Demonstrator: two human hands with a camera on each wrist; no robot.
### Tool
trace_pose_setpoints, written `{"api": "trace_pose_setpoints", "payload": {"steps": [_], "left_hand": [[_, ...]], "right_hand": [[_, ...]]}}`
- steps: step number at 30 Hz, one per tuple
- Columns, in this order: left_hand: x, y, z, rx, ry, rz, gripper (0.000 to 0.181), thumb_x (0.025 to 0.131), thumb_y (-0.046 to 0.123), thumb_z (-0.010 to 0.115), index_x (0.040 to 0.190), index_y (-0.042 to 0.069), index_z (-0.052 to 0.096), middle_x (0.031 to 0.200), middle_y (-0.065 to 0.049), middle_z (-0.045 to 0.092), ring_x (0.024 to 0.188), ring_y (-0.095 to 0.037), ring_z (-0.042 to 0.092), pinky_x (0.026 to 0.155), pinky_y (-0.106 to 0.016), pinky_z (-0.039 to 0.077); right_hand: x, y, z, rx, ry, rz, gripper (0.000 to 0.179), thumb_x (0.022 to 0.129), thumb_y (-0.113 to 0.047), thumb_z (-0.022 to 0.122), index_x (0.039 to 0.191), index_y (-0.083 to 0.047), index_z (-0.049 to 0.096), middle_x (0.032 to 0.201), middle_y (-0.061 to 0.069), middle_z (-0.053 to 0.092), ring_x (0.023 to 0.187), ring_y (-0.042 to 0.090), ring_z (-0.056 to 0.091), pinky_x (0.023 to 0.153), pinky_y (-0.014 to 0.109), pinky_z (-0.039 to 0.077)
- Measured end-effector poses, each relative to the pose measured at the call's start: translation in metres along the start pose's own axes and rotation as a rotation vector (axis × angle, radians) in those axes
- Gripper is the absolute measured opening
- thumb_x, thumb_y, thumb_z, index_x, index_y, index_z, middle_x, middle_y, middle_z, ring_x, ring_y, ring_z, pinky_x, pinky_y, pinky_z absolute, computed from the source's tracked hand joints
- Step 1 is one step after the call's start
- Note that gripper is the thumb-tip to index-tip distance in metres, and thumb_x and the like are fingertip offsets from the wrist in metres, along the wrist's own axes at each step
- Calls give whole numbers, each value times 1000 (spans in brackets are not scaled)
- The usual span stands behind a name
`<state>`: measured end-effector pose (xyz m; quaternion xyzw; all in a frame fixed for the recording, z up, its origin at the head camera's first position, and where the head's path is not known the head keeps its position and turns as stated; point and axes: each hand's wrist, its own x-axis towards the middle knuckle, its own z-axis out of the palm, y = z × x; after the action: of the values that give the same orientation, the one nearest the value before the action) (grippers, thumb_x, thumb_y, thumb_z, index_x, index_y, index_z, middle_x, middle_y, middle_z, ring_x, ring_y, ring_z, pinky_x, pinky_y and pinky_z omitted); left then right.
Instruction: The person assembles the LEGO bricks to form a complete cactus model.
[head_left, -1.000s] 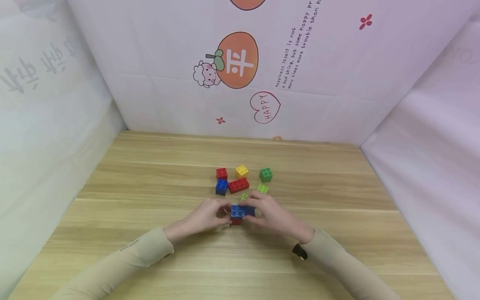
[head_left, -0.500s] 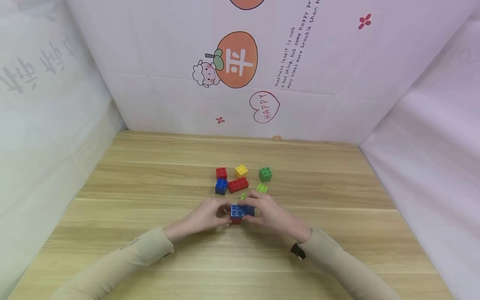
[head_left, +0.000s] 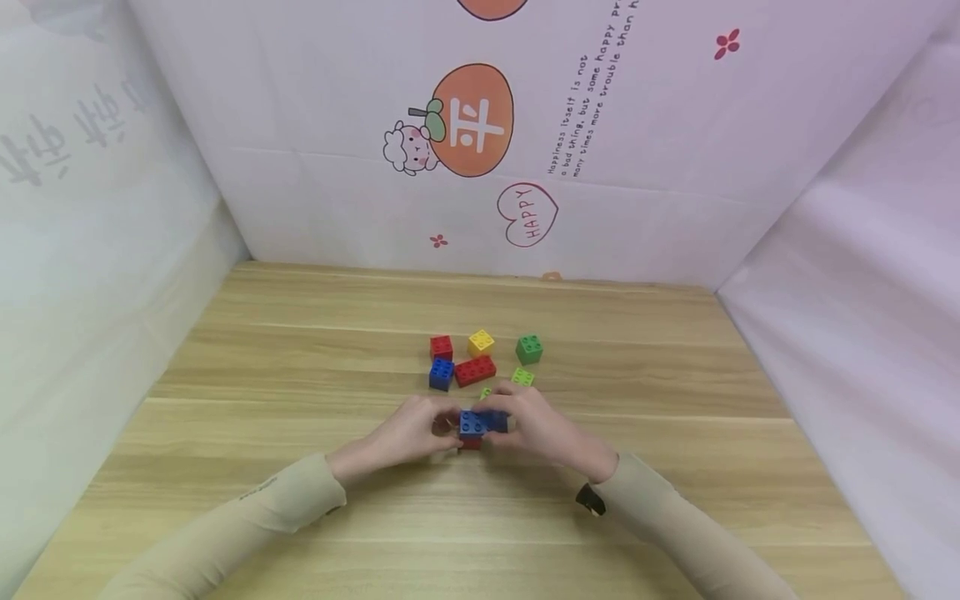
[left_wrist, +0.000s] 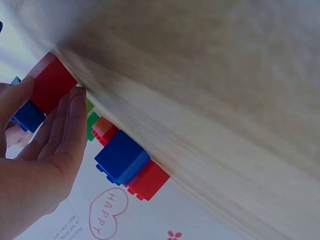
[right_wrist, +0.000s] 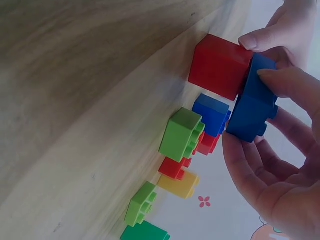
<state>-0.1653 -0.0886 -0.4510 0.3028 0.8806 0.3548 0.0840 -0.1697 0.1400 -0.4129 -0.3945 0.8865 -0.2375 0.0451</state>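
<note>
A red brick (right_wrist: 220, 67) stands on the wooden table (head_left: 480, 517), with a longer blue brick (right_wrist: 252, 100) lying across its top. In the right wrist view the blue brick sticks out past the red one, toward the right hand. My left hand (head_left: 415, 429) grips the red brick from the left, thumb on the near side and fingers beyond. From the right, my right hand (head_left: 536, 425) pinches the overhanging blue brick between thumb and fingers, covering part of its studs in the head view. Whether the two bricks are fully pressed together I cannot tell.
Behind the hands are a small blue brick (head_left: 442, 374), a small red brick (head_left: 442, 347), a long red brick (head_left: 476, 370), a yellow brick (head_left: 481, 342) and a green brick (head_left: 529, 349). Two light green bricks (right_wrist: 181, 134) stand close to the right hand. White printed cloth (head_left: 337, 208) encloses the table.
My right hand has shifted slightly left over the blue brick, hiding more of its studs. The left hand and the loose bricks stay put; the head view drifts a little.
</note>
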Motion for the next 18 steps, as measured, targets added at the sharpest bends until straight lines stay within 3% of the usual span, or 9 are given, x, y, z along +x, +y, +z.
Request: {"api": "trace_pose_setpoints", "payload": {"steps": [9, 18], "left_hand": [[0, 2, -1, 10, -9, -6, 25, 84, 14, 78, 107, 9, 71, 104, -6, 76, 93, -17, 72, 82, -29, 61], [1, -1, -1, -15, -20, 3, 31, 84, 19, 78, 113, 8, 71, 105, -6, 76, 91, -17, 73, 79, -25, 61]], "right_hand": [[3, -1, -1, 15, -27, 46, 35, 82, -14, 80, 116, -12, 72, 107, 6, 68, 91, 12, 61, 79, 26, 59], [5, -1, -2, 16, -47, 57, 34, 82, -14, 80, 114, -12, 73, 106, 6, 69, 91, 12, 62, 79, 23, 58]]}}
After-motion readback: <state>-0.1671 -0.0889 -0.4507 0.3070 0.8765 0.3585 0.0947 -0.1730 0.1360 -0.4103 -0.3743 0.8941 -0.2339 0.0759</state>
